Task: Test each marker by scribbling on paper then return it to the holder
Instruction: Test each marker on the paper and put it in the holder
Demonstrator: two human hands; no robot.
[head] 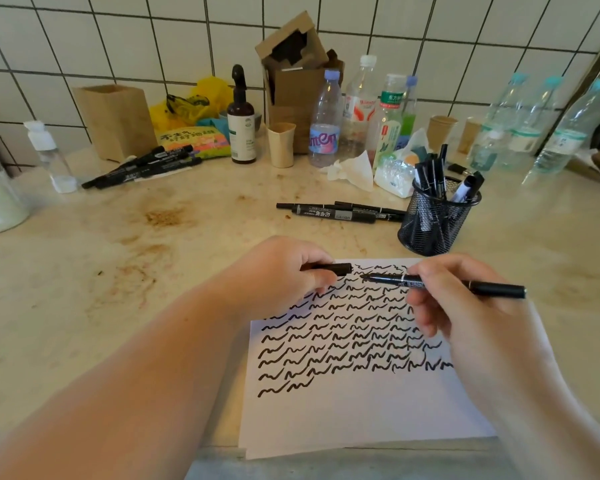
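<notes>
A slim black marker [444, 285], uncapped, lies pinched in the right hand [454, 299], tip over the scribbled white paper sheet [354, 403]. The left hand [284, 271] grips its black cap [336, 269] just beside the tip. A black mesh holder [430, 226] of markers stands nearby.

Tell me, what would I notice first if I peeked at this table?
First, the white paper at the front of the counter, covered in rows of black squiggles. Just above it, the right hand holds an uncapped black marker and the left hand holds its cap, the tip pointing at the cap. Behind to the right stands a black mesh holder full of markers, with a crowd of bottles by the tiled wall.
</notes>
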